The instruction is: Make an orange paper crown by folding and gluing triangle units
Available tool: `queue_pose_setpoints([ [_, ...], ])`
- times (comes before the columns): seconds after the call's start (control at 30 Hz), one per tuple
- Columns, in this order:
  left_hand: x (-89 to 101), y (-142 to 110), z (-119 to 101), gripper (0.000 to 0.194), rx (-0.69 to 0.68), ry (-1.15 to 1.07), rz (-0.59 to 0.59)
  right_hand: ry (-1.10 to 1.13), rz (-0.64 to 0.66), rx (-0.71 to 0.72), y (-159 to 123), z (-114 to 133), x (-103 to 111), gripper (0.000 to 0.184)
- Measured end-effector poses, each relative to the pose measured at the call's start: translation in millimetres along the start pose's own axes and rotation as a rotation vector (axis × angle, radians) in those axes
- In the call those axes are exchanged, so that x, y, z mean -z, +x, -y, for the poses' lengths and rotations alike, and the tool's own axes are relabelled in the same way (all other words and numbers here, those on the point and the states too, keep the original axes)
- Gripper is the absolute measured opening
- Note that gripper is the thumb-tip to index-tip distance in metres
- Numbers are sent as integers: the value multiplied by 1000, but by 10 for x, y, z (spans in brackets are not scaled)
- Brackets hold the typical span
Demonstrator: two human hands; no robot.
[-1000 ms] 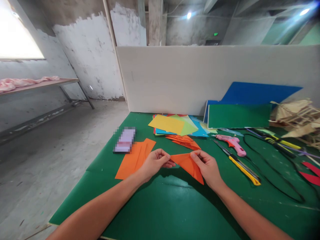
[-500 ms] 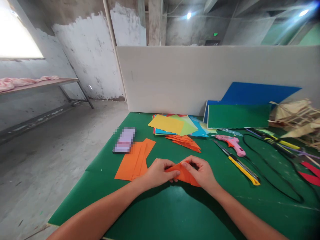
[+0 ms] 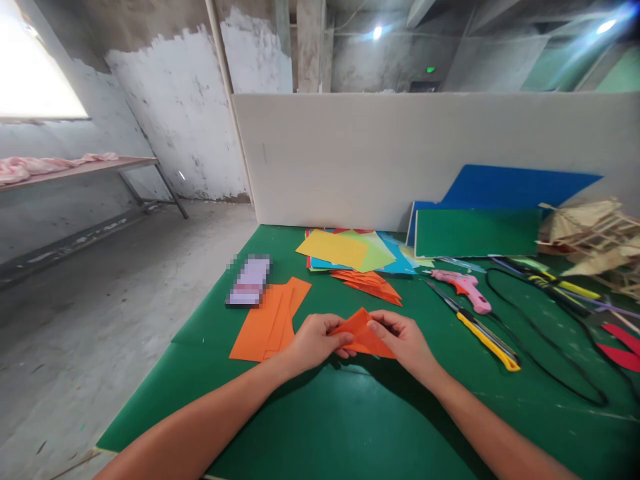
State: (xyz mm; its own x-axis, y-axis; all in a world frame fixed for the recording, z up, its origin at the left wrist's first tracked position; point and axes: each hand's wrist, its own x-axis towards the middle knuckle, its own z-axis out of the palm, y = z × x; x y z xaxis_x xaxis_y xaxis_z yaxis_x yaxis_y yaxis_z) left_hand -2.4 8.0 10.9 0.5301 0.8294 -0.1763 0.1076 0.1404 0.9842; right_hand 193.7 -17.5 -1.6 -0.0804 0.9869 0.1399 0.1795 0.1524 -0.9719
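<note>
Just past my hands, a folded orange pile (image 3: 370, 287) lies against the near edge of the coloured paper stack (image 3: 333, 248). Off left: loose orange sheets (image 3: 253, 333), pixelated phone-like slab (image 3: 250, 283). Off right: pink glue gun (image 3: 473, 291), yellow-handled utility knife (image 3: 487, 340). Folded orange paper (image 3: 359, 327) is between my hands; left hand (image 3: 315, 340) pinches its left side, right hand (image 3: 406, 340) its right. Green tabletop (image 3: 345, 427), white panel (image 3: 400, 153) upright behind, concrete floor (image 3: 150, 287). Counts: one glue gun, one knife, one paper held; pile layers overlap, can't count.
</note>
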Motion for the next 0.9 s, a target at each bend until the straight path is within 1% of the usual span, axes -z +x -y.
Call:
queue_pose_setpoints([
  [0.13,54,47,-25,35,-22,-82,-69,-18,60,-66,14,5,36,34],
  [0.23,57,56,-31,42,-25,-121,-80,-34,97,-119,15,20,33,35],
  [0.27,52,54,-32,47,-32,-131,-80,-23,95,-129,16,21,30,36],
  [0.37,33,36,-36,70,-91,-139,-87,17,71,-148,25,7,28,37],
  [0.43,25,18,-43,75,-132,-124,-80,36,61,-156,34,-13,34,37],
  [0.63,31,-19,-46,61,-182,17,-61,47,65,-184,34,-22,31,35],
  [0.8,47,-15,-27,55,-340,270,-130,74,99,-194,15,1,-1,34],
  [0.9,62,3,-3,51,-338,335,-146,61,132,-200,19,-2,-6,34],
])
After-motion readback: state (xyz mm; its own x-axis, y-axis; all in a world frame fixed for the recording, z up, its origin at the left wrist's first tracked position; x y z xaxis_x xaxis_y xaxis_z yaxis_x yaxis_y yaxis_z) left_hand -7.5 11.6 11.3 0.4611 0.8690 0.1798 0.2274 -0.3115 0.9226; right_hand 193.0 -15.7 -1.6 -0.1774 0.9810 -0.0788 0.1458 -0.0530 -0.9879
